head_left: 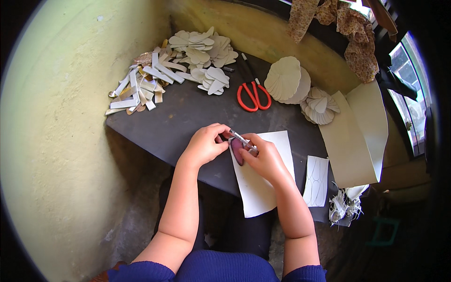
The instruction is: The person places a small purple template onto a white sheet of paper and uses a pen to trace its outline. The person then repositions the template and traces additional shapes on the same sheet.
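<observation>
A white sheet (256, 183) lies at the table's front edge, its lower end hanging over my lap. On its upper left part is a small dark purple oval piece (237, 152), partly covered by my fingers. My right hand (264, 157) grips a slim grey pen (240, 138), and its thumb rests against the purple piece. My left hand (207, 143) is curled at the sheet's upper left corner, thumb and fingertips drawn together beside the pen's end and the purple piece. What those left fingers pinch is hidden.
Red-handled scissors (254, 96) lie beyond my hands. Farther left are piled pale strips (141, 87) and cream oval cutouts (213, 80). Stacked cream pieces (284, 80), a large bent cream sheet (354, 136), an outlined white sheet (315, 181) and frayed scraps (345, 204) occupy the right.
</observation>
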{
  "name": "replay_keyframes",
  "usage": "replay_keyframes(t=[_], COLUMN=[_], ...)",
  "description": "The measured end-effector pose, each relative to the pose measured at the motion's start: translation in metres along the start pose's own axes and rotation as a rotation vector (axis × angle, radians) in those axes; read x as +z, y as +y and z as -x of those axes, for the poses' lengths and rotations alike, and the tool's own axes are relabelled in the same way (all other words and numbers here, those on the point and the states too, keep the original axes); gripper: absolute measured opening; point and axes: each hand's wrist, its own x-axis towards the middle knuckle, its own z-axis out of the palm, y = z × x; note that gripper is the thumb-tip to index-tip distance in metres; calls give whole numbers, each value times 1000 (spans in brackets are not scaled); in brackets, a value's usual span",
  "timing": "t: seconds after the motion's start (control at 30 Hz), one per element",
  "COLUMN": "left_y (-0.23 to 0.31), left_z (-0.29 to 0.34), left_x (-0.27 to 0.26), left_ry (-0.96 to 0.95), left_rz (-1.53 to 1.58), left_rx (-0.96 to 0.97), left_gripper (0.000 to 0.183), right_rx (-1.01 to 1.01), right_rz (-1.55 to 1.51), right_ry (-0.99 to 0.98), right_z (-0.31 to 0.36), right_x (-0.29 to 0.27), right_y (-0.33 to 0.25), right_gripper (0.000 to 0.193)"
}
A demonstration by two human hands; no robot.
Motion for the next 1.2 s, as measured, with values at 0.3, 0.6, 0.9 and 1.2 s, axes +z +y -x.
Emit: replay_keyframes(t=[0.3, 0.6, 0.9, 1.2], left_y=[3, -5, -4, -5], left_z=[-1, -2, -3, -3], left_x=[-4, -2, -3, -4], left_ry=[-48, -33, -33, -45], left_rz=[-12, -16, -7, -30], left_rx=[3, 83, 68, 75], left_gripper=[22, 15, 15, 18], right_rx=[-46, -66, -15, 25], right_rz=[34, 120, -42, -55], right_ry=[26, 84, 58, -24], right_z=[1, 1, 2, 1], right_x=[6, 9, 5, -4], right_y=[5, 5, 4, -6], right_gripper=[39, 36, 41, 41])
